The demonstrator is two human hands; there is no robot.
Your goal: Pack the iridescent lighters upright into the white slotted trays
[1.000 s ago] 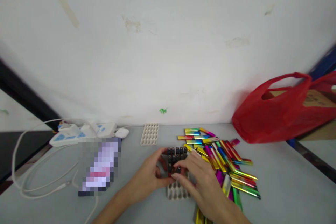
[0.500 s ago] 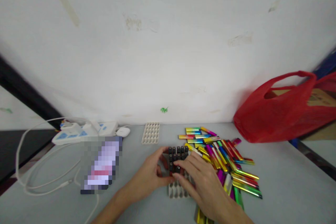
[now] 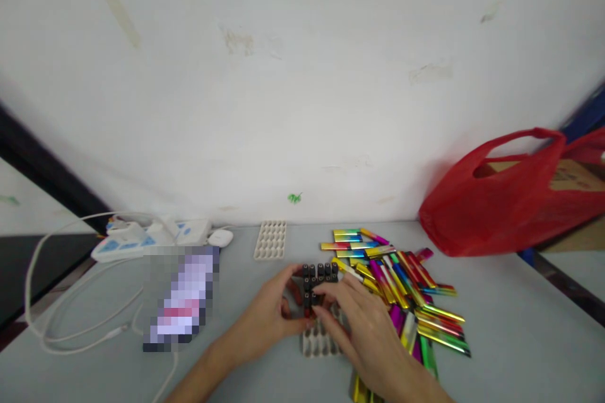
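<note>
Several small black-topped tubes (image 3: 320, 269) stand upright in rows in a pale moulded tray (image 3: 317, 346), whose near cups show bare. My left hand (image 3: 274, 305) curls around the left side of the rows, its index finger at the far corner and its thumb at the near one. Over the right side of the tray, my right hand (image 3: 362, 315) pinches at one black-topped tube (image 3: 315, 298) in the nearest row with thumb and fingertips. Its fingers hide part of the rows. Shiny multicoloured tubes (image 3: 397, 277) lie in a loose pile beside my right hand.
A second moulded tray (image 3: 271, 240) lies near the wall. On the left are a phone with a blurred screen (image 3: 184, 296), a white power strip (image 3: 151, 239), a white charger (image 3: 220, 238) and looped cables. A red bag (image 3: 496, 201) with a cardboard box stands on the right.
The black-topped tube at my right fingertips has shifted slightly left and away from me, beside the left tube of the nearest row. My left hand stays in place around the rows.
</note>
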